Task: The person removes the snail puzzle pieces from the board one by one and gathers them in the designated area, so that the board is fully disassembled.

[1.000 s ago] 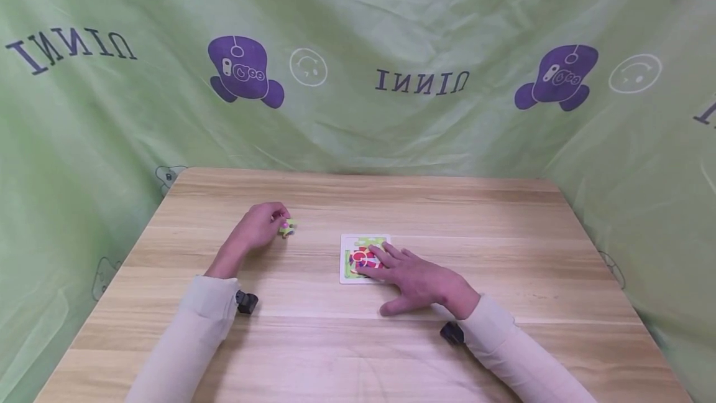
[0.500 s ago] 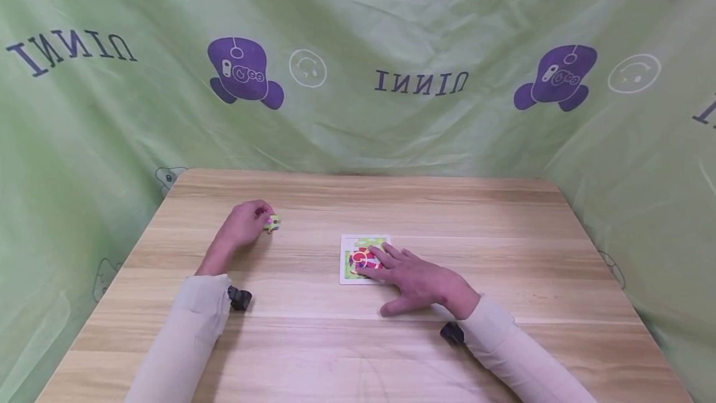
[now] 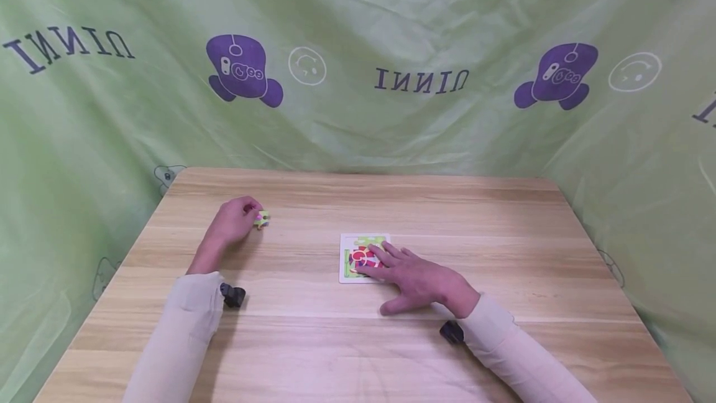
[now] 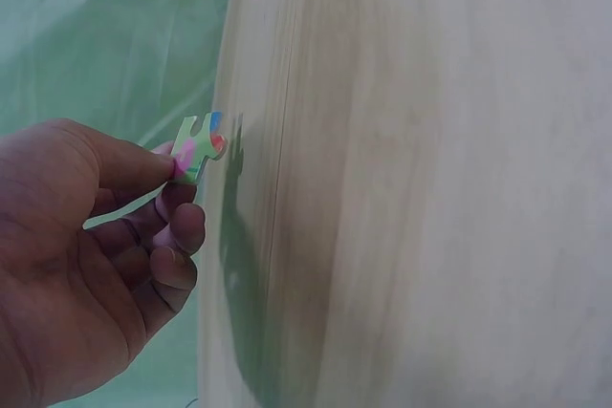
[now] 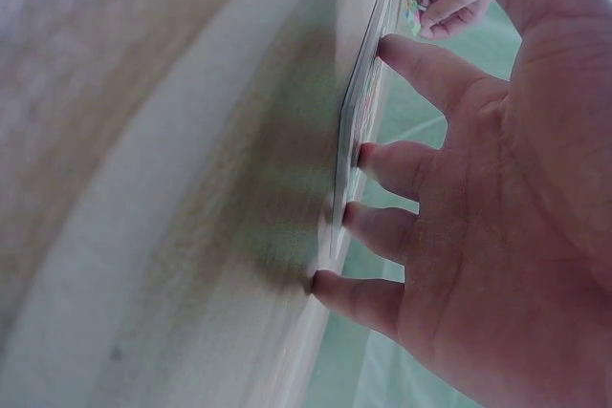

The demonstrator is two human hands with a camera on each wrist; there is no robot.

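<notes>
My left hand pinches a small green jigsaw piece with pink, blue and red patches between thumb and forefinger. In the left wrist view the piece is tilted up off the table, and the other fingers curl loosely below it. Near the middle of the table lies a white-bordered puzzle board with a red and green picture. My right hand rests its spread fingertips on that board, covering its right part. The right wrist view shows the fingers touching the board, with the little finger down on the table beside it.
The pale wooden table stands against a green curtain at the back and both sides. A black wrist camera sits at the left cuff, and another black camera at the right one.
My left hand has moved left and slightly away across the table, carrying the jigsaw piece with it. The right hand and the puzzle board have stayed in place.
</notes>
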